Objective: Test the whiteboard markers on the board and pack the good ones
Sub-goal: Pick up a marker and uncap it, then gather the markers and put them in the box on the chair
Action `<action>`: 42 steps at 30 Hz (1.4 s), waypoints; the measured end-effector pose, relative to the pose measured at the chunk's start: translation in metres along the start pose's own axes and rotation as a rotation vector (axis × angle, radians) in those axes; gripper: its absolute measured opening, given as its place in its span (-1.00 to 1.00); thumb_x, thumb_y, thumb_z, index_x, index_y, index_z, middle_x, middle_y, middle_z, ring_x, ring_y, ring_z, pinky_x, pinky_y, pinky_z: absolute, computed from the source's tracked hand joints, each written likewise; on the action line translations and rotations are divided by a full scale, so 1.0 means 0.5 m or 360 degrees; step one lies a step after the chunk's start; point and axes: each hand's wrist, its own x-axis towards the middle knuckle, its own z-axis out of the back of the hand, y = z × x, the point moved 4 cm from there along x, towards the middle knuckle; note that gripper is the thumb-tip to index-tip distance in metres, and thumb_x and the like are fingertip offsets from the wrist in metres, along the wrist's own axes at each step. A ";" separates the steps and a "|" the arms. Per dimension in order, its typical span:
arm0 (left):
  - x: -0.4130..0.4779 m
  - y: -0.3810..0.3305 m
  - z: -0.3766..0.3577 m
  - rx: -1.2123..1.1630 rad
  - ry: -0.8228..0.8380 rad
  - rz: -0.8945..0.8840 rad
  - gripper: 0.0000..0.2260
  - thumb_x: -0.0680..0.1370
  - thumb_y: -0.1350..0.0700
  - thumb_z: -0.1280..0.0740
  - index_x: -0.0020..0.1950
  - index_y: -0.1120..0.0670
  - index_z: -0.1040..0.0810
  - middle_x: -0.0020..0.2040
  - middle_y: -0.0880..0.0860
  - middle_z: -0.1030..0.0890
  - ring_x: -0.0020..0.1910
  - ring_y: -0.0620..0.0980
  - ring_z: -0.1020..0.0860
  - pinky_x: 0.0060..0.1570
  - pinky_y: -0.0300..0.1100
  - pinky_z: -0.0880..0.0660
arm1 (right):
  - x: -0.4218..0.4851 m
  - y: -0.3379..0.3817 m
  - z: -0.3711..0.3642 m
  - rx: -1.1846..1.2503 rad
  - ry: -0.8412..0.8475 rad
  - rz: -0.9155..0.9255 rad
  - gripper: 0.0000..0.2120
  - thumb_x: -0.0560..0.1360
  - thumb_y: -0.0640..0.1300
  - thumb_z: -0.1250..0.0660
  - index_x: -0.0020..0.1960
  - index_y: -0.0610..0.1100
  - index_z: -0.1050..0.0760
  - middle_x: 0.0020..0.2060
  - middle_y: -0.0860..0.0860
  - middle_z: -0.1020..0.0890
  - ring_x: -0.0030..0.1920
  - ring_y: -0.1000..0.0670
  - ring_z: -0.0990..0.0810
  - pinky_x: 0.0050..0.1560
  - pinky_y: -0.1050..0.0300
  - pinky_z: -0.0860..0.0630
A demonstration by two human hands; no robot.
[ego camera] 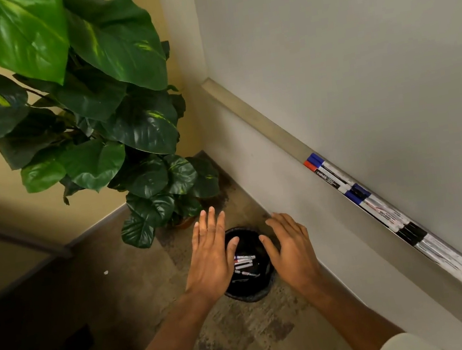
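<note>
Bin: black round plastic bin (252, 292) on the mottled concrete floor (240, 330), at the wall foot; open floor on its left.
Plant: large-leaved green potted plant (112, 102) just beyond the bin.
Left hand (211, 254): over the bin's left rim, fingers (211, 222) straight, slightly apart, empty.
Right hand (291, 251): over the right rim, fingers (285, 222) loosely spread, empty.
Markers: white-barrelled whiteboard markers (245, 264) inside the bin; a row of tray markers (377, 207) up right of it.

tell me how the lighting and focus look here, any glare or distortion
Head view: glare streaks on the plant leaves; deep shadow over the floor at lower left; the wide, tilted view slants the marker tray steeply; the markers in the black bin look small and soft; the left hand and right hand look fairly sharp.
</note>
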 end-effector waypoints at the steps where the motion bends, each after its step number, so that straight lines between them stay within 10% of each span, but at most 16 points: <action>1: 0.000 -0.010 0.001 0.0004 0.0002 -0.0009 -0.41 0.72 -0.17 0.05 0.68 0.09 0.06 0.68 0.07 0.14 0.64 -0.05 0.27 0.61 -0.03 0.22 | -0.005 -0.001 0.011 0.0011 -0.0020 0.0001 -0.60 0.60 0.06 -0.22 0.32 -0.15 -0.54 0.36 -0.09 -0.55 0.43 -0.10 -0.43 0.37 -0.14 -0.42; 18: -0.065 -0.371 0.090 0.0140 -0.0054 -0.0320 -0.33 0.69 -0.29 0.17 0.66 0.10 0.20 0.65 0.10 0.28 0.62 0.00 0.35 0.61 0.05 0.24 | -0.161 -0.035 0.362 -0.0294 -0.0320 -0.0031 -0.31 0.64 0.33 0.07 0.57 -0.11 -0.18 0.61 -0.09 -0.08 0.62 -0.08 0.10 0.57 -0.19 -0.01; 42: -0.303 -0.969 -0.002 0.0103 -0.0019 -0.1314 -0.31 0.69 -0.30 0.15 0.68 0.12 0.11 0.68 0.15 0.15 0.66 0.15 0.13 0.56 0.13 0.12 | -0.676 -0.260 0.780 -0.0707 -0.0684 -0.0807 -0.20 0.60 0.38 0.03 0.63 -0.08 0.17 0.62 -0.09 0.18 0.61 -0.14 0.20 0.52 -0.26 0.08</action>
